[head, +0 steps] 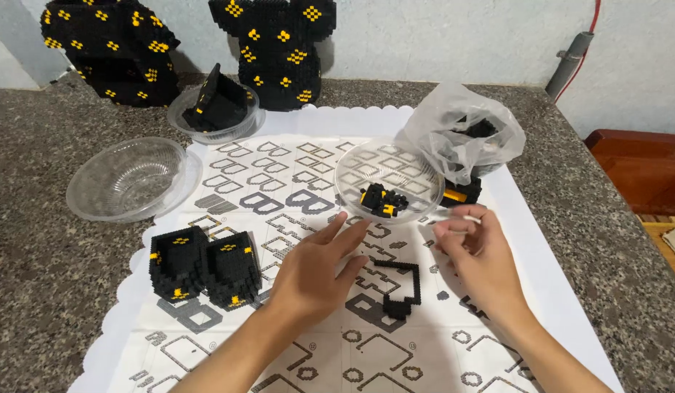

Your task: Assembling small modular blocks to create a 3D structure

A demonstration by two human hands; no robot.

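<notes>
My left hand (313,271) lies flat, fingers spread, on a printed instruction sheet (279,196), fingertips near the rim of a clear plastic bowl (417,164) that holds a few black and yellow small bricks (382,199). My right hand (477,255) is pinched around a thin white tool (454,217) beside that bowl. Between the hands a flat black outline of small bricks (400,285) rests on the sheet. Two black block sections with yellow spots (205,266) stand left of my left hand.
An empty clear bowl (126,178) sits at the left, another bowl with a black piece (215,109) behind it. Two large black-and-yellow brick builds (108,47) (279,47) lean on the wall. A plastic bag of bricks (465,135) lies at the right. Granite counter edge (614,240) at right.
</notes>
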